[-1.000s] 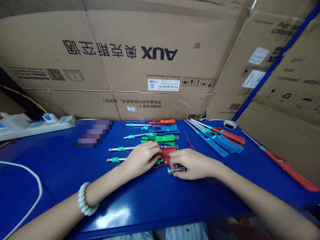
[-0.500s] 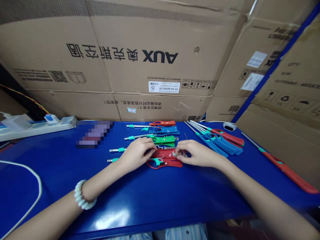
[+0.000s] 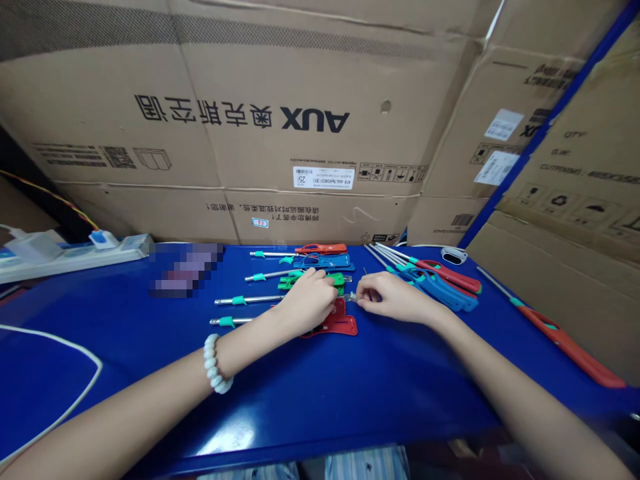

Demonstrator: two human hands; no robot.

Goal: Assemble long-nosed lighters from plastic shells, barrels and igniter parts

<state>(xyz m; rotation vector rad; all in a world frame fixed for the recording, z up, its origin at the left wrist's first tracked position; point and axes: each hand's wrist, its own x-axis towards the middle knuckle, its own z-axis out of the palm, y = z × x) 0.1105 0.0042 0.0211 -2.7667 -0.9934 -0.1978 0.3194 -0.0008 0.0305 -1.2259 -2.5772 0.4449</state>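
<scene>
Roughly mid-table, an open red plastic lighter shell (image 3: pixel 342 325) lies flat on the glossy blue tabletop (image 3: pixel 320 400). Its front end is under the left hand (image 3: pixel 309 301), whose fingers curl over it; whether they clamp it I cannot tell. Just beside it, the right hand (image 3: pixel 389 300) pinches a small clear tube (image 3: pixel 353 297) between closed fingertips. A green lighter shell (image 3: pixel 336 278) lies just behind, a bundle of long blue and red lighters (image 3: pixel 440 281) lies to the right, and large cardboard boxes (image 3: pixel 260 120) stand beyond.
</scene>
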